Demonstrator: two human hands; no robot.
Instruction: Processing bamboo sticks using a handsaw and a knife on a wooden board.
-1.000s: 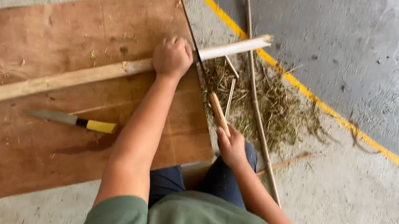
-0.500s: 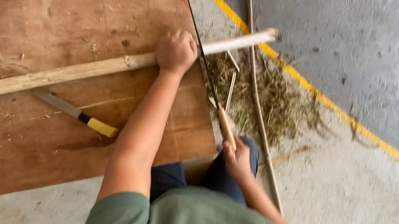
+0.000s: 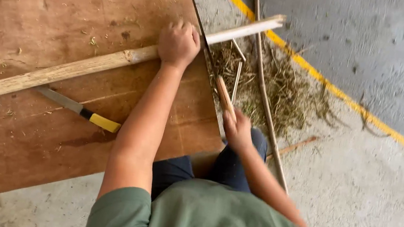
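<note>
My left hand presses a long pale wooden stick down on a brown plywood board. The stick lies slantwise, and its peeled right end juts past the board's edge. My right hand grips the wooden handle of a long thin blade. That blade crosses the stick just right of my left hand, along the board's edge. A knife with a yellow handle lies loose on the board below the stick.
A heap of dry shavings covers the concrete floor right of the board. A thin bare branch and short stick pieces lie in it. A yellow painted line runs slantwise across the floor. My knees sit at the board's near edge.
My right hand drew the blade back toward me, then pushed it forward again across the stick. My left hand stayed pressed on the stick. The view shifted slightly.
</note>
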